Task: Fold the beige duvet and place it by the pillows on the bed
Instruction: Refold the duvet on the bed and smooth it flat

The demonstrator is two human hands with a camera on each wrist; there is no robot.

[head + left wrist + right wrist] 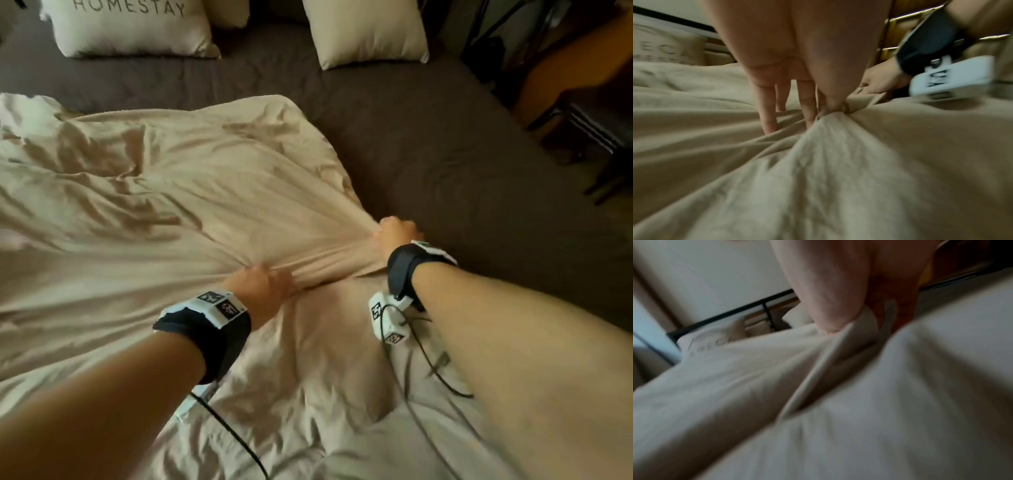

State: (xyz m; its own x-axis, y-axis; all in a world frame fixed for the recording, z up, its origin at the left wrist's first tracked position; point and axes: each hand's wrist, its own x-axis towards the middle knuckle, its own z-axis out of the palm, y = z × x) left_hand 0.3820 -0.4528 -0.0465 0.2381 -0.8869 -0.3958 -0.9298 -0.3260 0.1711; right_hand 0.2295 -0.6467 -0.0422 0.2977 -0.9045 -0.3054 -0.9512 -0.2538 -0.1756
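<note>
The beige duvet (pixel 164 192) lies rumpled over the left and near part of the bed, with one rounded corner toward the pillows. My left hand (pixel 263 284) pinches a bunched fold of it between thumb and forefinger (pixel 830 104), the other fingers (pixel 768 113) lying straight on the cloth. A little farther right, my right hand (pixel 394 231) grips the duvet's edge (pixel 851 337) in a fist at the border with the bare sheet. The cloth is pulled taut in creases running to both hands. Two beige pillows (pixel 130 31) (pixel 366 31) stand at the head of the bed.
A dark brown sheet (pixel 445 164) covers the bare right and far part of the mattress. Past the bed's right edge stand a dark metal frame and an orange-brown chair (pixel 575 75). A black headboard rail (pixel 748 309) runs behind the pillows. Cables trail from both wrist bands.
</note>
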